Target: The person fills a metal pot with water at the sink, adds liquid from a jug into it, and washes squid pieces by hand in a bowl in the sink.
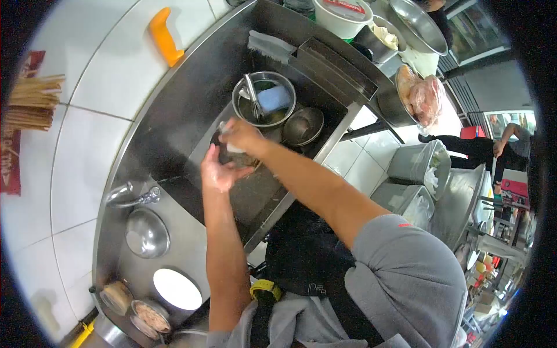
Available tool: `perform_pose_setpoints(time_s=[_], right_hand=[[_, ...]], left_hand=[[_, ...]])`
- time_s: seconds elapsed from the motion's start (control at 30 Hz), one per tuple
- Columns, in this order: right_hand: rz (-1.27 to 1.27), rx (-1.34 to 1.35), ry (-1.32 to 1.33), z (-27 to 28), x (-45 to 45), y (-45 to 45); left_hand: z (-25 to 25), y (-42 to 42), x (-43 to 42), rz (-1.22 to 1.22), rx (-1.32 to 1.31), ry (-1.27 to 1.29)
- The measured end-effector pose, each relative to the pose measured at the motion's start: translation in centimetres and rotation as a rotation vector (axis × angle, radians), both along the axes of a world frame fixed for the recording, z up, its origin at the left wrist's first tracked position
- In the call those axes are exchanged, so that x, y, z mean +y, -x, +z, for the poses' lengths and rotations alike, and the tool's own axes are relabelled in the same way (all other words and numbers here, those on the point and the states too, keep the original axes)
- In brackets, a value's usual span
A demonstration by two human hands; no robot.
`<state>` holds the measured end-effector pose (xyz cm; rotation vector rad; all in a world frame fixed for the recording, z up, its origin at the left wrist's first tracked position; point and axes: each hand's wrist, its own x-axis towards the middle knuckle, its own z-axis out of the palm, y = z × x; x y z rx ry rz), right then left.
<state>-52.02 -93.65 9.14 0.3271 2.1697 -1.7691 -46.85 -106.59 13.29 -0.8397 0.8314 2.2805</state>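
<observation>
Centrally, a blurred bowl lay between two hands. The left hand spread its fingers against the edge; the right hand curled over it, grip unclear.

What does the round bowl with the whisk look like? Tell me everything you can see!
The bowl is round and shiny, like metal, with a thin rim. It sits open side up in the sink. Inside are a whisk, its handle reaching the rim, and a blue block, maybe a sponge. Its inside looks dark; I can't tell how much liquid it holds. A dark pan is close beside it. The right hand is near its rim.
</observation>
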Motion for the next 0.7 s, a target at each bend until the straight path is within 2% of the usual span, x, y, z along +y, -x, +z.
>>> perform_pose_setpoints(time_s=[0.03,0.07,0.1,0.13,0.17,0.23,0.27,0.33,0.4,0.43,0.5,0.53,0.63,0.67,0.7], right_hand=[[-0.038,0.052,-0.088,0.2,-2.1,-1.8],[-0.079,0.100,-0.179,0.5,-4.2,-3.6],[-0.064,0.304,-0.325,3.4,-5.6,-6.1],[-0.005,0.400,-0.145,4.8,-6.1,-8.0],[0.042,0.359,-0.220,5.1,-5.9,-8.1],[0.125,0.280,-0.374,5.4,-5.3,-7.4],[-0.018,0.443,-0.314,2.7,-4.7,-5.3],[0.062,0.461,-0.297,1.7,-1.4,-1.1],[-0.008,0.586,-0.438,-0.3,0.6,1.4],[0.220,0.453,-0.393,0.0,1.6,1.7],[0.669,0.187,-0.289,2.5,4.1,2.2],[0.755,0.131,-0.352,4.0,5.1,2.8],[0.441,0.404,-0.338,2.7,1.3,0.4],[0.241,0.338,-0.357,-1.7,-2.7,-1.4],[0.054,0.269,-0.163,1.1,-4.3,-4.8]], left_hand=[[-0.6,0.0,0.3,0.009,-0.049,-0.176],[-4.4,0.9,-0.1,-0.015,0.112,-0.194],[-9.4,1.6,-1.0,-0.074,0.378,-0.013],[-13.5,1.5,-2.2,-0.194,0.653,0.431],[-13.9,1.6,-2.3,-0.284,0.817,0.794],[-14.7,1.4,-1.6,-0.095,0.580,0.515],[-14.3,1.4,-1.0,0.001,0.463,0.374],[-12.8,2.4,0.3,0.191,0.242,0.087],[-6.3,2.1,0.9,0.101,0.140,0.228],[-4.0,2.0,0.9,0.057,0.091,0.298],[-3.3,2.0,-1.1,0.022,0.053,0.169],[-1.5,1.8,-1.2,0.043,0.021,0.082],[-0.1,1.8,1.0,0.153,-0.148,-0.057],[-3.4,1.9,0.3,0.160,-0.091,-0.082],[-9.2,1.7,-1.0,0.165,-0.036,-0.107]])
